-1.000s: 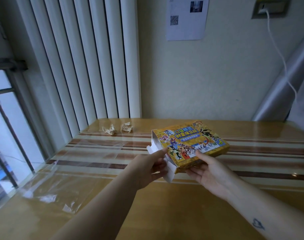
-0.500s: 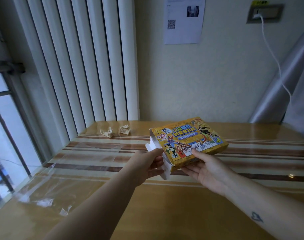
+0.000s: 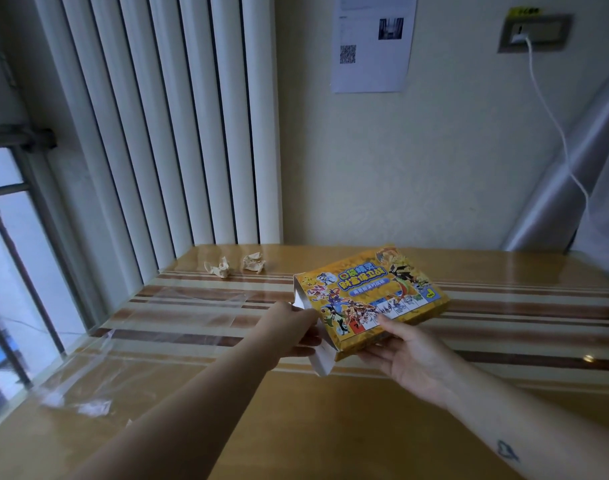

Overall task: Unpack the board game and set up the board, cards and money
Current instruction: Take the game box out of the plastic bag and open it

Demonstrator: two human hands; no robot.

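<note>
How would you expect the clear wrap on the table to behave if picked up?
The wrap looks thin and crinkled, so probably floppy and very light. Lying loose on the glossy table, it would likely slide when pushed.

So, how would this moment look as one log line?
step: unpacking | left hand: grips white end flap | right hand: holds board game box over table | contents: none out yet

Yellow game box [image 3: 372, 299]: Chinese title characters, not surely legible, red "?" square; wall sheet [image 3: 372, 43]: QR code.
</note>
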